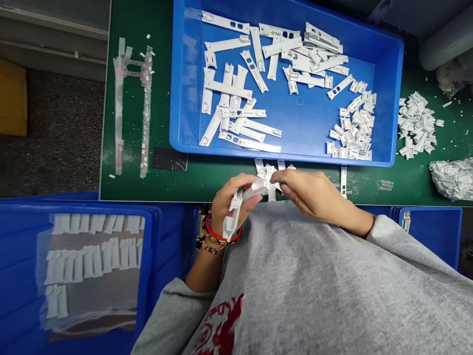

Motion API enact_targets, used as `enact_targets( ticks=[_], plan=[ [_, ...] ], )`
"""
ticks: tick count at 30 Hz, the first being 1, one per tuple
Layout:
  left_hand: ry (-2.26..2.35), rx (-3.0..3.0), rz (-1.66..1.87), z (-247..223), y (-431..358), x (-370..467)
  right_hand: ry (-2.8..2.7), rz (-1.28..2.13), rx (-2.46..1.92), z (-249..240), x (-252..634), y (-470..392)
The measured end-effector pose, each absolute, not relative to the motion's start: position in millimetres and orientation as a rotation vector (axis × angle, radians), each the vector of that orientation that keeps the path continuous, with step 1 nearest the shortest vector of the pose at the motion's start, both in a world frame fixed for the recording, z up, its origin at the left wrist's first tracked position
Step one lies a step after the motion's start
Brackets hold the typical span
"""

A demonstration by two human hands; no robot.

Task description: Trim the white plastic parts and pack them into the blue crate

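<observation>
White plastic parts [232, 217] are in my left hand [223, 199], whose fingers are wrapped round them near the table's front edge. One curved piece points toward my right hand [314, 195]. The fingers of my right hand are pinched on a small thin metal tool [277, 181], its tip close to the end of the curved piece. Behind both hands, several white parts [271, 193] lie on the green table, partly hidden by my fingers. Another long white part [343, 181] lies right of my right hand.
A blue bin [314, 155] holds long white strips and small white pieces. Small pieces [417, 123] and a plastic bag [453, 178] lie at the right. A lower-left blue crate [150, 276] holds rows of white parts. Taped strips [147, 118] and a black sheet [170, 159] lie left.
</observation>
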State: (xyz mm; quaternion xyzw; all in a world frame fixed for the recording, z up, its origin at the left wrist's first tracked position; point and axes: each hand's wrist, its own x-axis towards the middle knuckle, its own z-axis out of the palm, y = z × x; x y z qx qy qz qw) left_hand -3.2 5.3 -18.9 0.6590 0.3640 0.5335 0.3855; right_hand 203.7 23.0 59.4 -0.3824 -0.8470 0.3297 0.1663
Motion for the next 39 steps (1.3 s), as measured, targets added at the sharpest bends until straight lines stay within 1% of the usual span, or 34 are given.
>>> enact_targets(
  ticks=[3,7,14,21,24,26,30,32,34,37,39],
  plan=[
    [0.881,1.687,1.381,-15.6,5.9,-2.0,-2.478,0.856,-1.053,61.0,202.0,26.5],
    [0.849,1.653,1.392,-17.0,4.4,-2.5,-2.444,0.825,-1.031,62.9,200.2,27.9],
    [0.83,1.602,1.398,-21.3,3.8,-4.8,-2.342,0.853,-1.057,64.9,197.6,25.8],
    [0.819,1.624,1.441,-21.1,4.2,-4.3,-2.379,0.911,-1.049,68.6,198.6,26.2],
    [0.802,1.603,1.473,-23.3,1.7,-4.4,-2.395,0.884,-1.068,70.5,197.6,25.3],
    [0.795,1.568,1.496,-24.9,-0.2,-4.1,-2.413,0.798,-1.1,70.3,196.1,24.8],
    [0.778,1.528,1.53,-26.0,-2.3,-2.1,-2.381,0.419,-1.221,66.8,193.0,26.0],
    [0.75,1.549,1.539,-25.5,-2.2,-0.9,-2.324,0.305,-1.271,65.6,192.7,26.6],
    [0.733,1.557,1.549,-24.6,-1.6,0.2,-2.292,0.368,-1.263,65.9,193.1,25.7],
    [0.759,1.538,1.56,-22.5,-0.3,1.0,-2.282,0.606,-1.131,68.9,193.8,21.5],
    [0.785,1.565,1.565,-20.5,-0.1,1.1,-2.299,0.694,-1.047,70.8,193.5,18.9]
  ],
)
